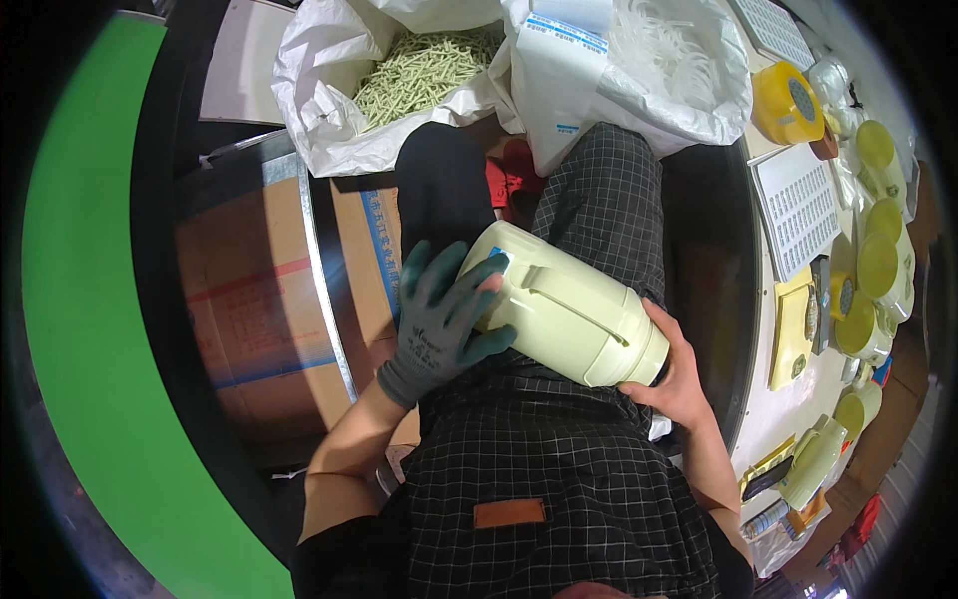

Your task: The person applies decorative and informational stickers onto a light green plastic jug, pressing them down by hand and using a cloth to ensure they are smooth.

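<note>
A pale yellow-green vacuum jug (559, 319) lies tilted across my lap, its long handle facing up. My right hand (676, 371), bare, is wrapped round the jug's lower-right end. My left hand (439, 317) wears a grey-green glove and lies against the jug's other end with fingers spread. Its thumb and a bare fingertip touch the jug's wall. A small blue patch (498, 256) shows on the jug beside those fingers. The underside of the jug is hidden.
Ahead stand a white sack of pale green strips (424, 75) and another with clear plastic rings (664, 55). On the right-hand table (750, 399) are a tape roll (788, 103), printed sheets (796, 208) and several yellow-green parts (878, 262). Cardboard boxes (254, 299) and a green surface (85, 280) lie left.
</note>
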`<state>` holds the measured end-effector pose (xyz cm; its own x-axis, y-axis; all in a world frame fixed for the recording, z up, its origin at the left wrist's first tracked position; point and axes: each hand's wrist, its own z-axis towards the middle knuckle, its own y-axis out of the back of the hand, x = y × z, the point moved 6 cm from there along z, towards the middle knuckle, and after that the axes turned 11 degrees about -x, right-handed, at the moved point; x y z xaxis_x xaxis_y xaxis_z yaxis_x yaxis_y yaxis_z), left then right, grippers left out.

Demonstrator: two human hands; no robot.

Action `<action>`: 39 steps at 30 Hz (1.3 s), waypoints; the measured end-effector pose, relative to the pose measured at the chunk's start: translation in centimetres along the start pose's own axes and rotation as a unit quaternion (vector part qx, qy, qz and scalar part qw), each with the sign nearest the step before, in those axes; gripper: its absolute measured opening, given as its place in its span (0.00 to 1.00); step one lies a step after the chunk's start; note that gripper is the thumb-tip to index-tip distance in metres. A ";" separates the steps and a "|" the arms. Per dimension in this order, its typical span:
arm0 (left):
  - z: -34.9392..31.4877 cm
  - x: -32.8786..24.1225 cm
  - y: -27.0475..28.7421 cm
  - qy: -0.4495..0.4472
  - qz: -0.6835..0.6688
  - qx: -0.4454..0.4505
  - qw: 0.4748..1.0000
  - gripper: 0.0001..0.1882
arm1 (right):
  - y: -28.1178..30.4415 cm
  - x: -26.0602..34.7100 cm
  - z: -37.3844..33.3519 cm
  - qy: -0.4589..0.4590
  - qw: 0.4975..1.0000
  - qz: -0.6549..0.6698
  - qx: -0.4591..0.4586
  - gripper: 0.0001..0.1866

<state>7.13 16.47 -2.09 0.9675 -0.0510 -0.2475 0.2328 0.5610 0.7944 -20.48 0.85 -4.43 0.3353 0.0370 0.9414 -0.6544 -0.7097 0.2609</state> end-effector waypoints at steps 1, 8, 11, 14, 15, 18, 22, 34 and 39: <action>0.2 0.8 -0.4 0.024 -0.005 0.052 0.998 0.52 | -0.1 0.3 0.1 0.018 1.000 -0.026 0.001 0.57; 4.9 0.6 -3.2 -0.014 -0.053 0.154 0.987 0.54 | 1.6 -1.4 -0.3 -0.022 0.999 0.026 -0.036 0.55; 5.0 0.3 -3.1 -0.026 -0.071 0.106 0.991 0.60 | 2.4 1.2 2.3 -0.036 0.998 0.048 0.017 0.53; 4.1 0.0 -3.5 0.127 -0.162 0.097 0.974 0.66 | 5.3 7.3 6.0 0.161 0.975 0.142 -0.049 0.51; 4.0 -0.4 -3.8 0.189 -0.261 0.107 0.940 0.64 | 6.0 8.5 7.1 0.186 0.972 0.112 -0.087 0.47; 2.3 -2.2 -6.0 0.346 -0.508 0.211 0.760 0.53 | 4.6 10.3 10.8 0.191 0.958 -0.049 -0.210 0.33; -3.1 -2.0 -6.8 0.403 -0.427 0.123 0.800 0.35 | -2.9 3.5 17.9 0.077 0.983 -0.050 -0.159 0.27; 4.7 -2.5 -1.9 0.121 -0.085 -0.008 0.989 0.51 | -1.9 4.1 17.4 0.062 0.948 -0.188 -0.250 0.27; 5.5 -1.4 -7.8 0.177 -0.220 0.005 0.959 0.49 | 1.3 6.8 14.0 0.207 0.921 -0.124 -0.306 0.19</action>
<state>4.52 7.65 -4.86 0.6822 0.0033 -0.7311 0.6132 0.5420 0.5746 -9.57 -9.61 -0.70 0.3205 0.5000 0.8045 -0.8945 -0.1196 0.4307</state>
